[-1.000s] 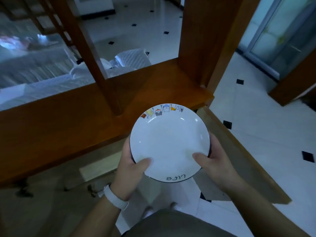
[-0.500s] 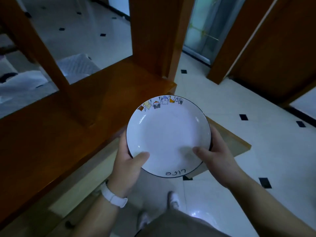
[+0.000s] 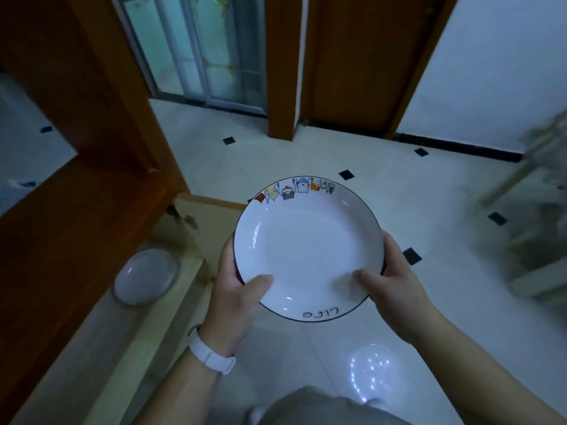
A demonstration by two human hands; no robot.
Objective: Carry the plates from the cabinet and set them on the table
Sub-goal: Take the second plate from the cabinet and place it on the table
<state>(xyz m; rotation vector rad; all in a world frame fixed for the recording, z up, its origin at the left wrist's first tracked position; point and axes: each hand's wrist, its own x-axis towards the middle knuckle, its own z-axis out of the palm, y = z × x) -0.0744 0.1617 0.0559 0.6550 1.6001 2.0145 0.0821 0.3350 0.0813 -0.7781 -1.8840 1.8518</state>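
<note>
Head view, only one: plate (image 3: 308,250) centre frame, held level at about waist height over the tiled floor (image 3: 352,142), concave side up, cartoon strip on far rim, lettering on near rim. Left hand (image 3: 234,289) clamped on lower-left rim, thumb (image 3: 257,282) lying over the inner surface, remaining fingers under and out of sight; white wristband (image 3: 211,352) on that wrist. Right hand (image 3: 391,280) mirrored on lower-right rim, thumb pressed on top, fingers wrapped beneath. Symmetric two-sided pinch, probably chosen to keep the glazed plate flat and stop it sliding while walking. Whether one plate or a stack: cannot tell, only the top face shows. Wooden partition (image 3: 76,191) along left of frame, round white lamp-like object (image 3: 145,276) on the ledge at lower left, glass sliding door (image 3: 196,47) at top, wooden door frame (image 3: 280,65) top centre. Blurred furniture (image 3: 534,216) at right edge, possibly a chair or table; unclear. Judged mid-carry, plate not yet set down, no table surface clearly in frame.
</note>
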